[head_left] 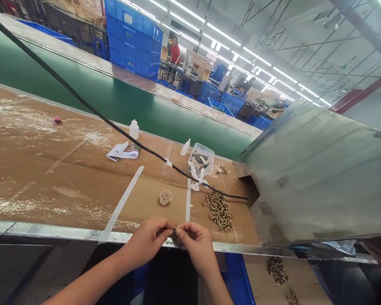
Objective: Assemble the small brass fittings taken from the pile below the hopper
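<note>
At the bench's front edge my left hand (150, 238) and my right hand (195, 240) meet, thumbs and fingertips pinched together. Something small and dark sits between the fingertips, mostly hidden, and I cannot make out what it is. Just beyond my hands a small round clear cup (165, 197) with a thin pale stick in it rests on the brown board. Right of my right hand lies a heap of small brass-coloured metal parts (220, 212).
A black cable (82, 101) crosses above the bench. Behind lie a clear plastic box (201, 159), squeeze bottles (134, 129) and a folded cloth strip (123, 151). A large metal housing (317, 182) stands at the right. Beyond runs a green conveyor belt (130, 95); a person (175, 51) stands farther off.
</note>
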A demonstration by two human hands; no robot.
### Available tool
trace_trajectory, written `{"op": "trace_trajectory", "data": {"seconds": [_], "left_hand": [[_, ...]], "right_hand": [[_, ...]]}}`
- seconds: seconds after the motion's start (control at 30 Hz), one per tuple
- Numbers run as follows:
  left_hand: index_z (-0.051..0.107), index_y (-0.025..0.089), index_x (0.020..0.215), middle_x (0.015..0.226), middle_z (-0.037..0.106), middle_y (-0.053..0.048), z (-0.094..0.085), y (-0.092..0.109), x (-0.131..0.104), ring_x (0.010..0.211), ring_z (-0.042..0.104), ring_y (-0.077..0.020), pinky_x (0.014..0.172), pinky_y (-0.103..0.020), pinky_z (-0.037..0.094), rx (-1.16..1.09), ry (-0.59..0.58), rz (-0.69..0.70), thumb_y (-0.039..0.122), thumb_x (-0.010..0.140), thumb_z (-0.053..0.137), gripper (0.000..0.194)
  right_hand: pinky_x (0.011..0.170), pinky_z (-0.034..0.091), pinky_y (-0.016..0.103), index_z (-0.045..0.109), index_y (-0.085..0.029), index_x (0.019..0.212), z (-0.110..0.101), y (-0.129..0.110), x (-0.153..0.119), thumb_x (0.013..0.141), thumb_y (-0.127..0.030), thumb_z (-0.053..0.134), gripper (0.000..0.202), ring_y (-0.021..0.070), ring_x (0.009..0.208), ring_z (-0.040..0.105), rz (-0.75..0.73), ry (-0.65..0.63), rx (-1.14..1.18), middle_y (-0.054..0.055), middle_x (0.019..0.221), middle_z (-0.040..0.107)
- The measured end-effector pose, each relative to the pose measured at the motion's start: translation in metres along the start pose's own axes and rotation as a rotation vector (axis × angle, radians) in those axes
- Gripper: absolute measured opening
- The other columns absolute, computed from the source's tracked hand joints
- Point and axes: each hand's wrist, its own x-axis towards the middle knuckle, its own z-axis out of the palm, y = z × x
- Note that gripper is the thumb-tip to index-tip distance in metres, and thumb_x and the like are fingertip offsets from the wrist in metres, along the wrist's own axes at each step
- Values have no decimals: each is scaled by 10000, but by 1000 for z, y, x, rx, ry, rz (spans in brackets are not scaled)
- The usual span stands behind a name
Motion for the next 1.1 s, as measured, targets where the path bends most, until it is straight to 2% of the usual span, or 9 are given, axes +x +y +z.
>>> {"op": "trace_trajectory", "data": {"seconds": [0.57,0.9,1.1], "left_hand": [[601,191,772,756,621,5,0,-2,-1,737,564,-144,684,-254,407,-10,0,32,220,860,462,167],[613,189,802,759,626,-5,1,-2,-3,728,574,-151,663,-264,422,-27,14,44,270,862,477,169],[634,193,858,795,655,-11,1,-7,-2,757,607,-149,697,-265,463,-77,26,59,272,858,496,159]], "right_hand": [[550,367,223,658,-129,739,-1,-1,0,728,-385,707,261,94,574,462,8,-20,39,-6,605,551],[561,380,224,660,-136,761,1,0,-1,739,-359,702,228,97,592,480,-29,4,46,-6,623,566],[613,442,230,674,-153,758,1,0,-3,678,-320,765,206,108,637,548,-27,46,132,5,690,638]]}}
